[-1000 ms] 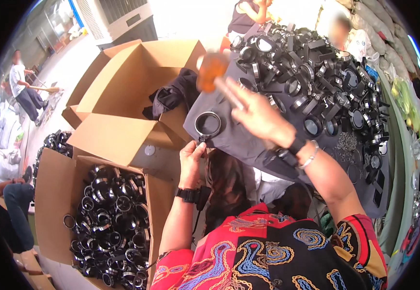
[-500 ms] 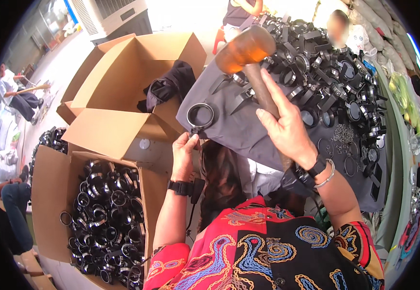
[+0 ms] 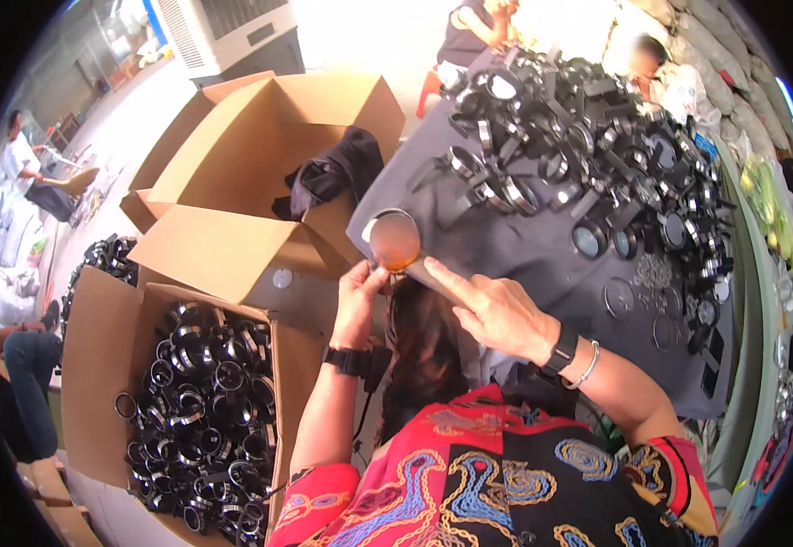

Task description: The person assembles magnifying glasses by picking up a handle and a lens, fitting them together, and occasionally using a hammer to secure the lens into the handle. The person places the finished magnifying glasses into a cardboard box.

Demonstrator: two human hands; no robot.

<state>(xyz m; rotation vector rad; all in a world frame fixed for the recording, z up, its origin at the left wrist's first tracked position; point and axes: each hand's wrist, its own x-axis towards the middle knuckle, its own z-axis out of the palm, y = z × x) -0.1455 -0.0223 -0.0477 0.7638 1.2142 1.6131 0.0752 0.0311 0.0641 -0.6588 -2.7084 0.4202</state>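
My left hand [image 3: 357, 296] pinches the stem end of a black ring-shaped part [image 3: 405, 214] at the near left corner of the grey-covered table [image 3: 469, 246]. In my right hand [image 3: 510, 314] is a mallet [image 3: 394, 242] with an amber head, its handle gripped with the index finger stretched along it. The mallet head is down over the ring and hides most of it; whether they touch I cannot tell. Many similar black ring parts [image 3: 588, 137] lie heaped across the far and right side of the table.
At my lower left stands a cardboard box [image 3: 95, 383] full of black ring parts. Beyond it, another open box [image 3: 232, 137] holds dark cloth [image 3: 337, 173]. Small metal pieces [image 3: 653, 272] lie at the table's right. A person [image 3: 469, 36] sits across the table; an air cooler [image 3: 232, 36] stands behind.
My right hand has swung the mallet down and left, from raised above the table onto the ring part. My left hand still holds the ring at nearly the same place.
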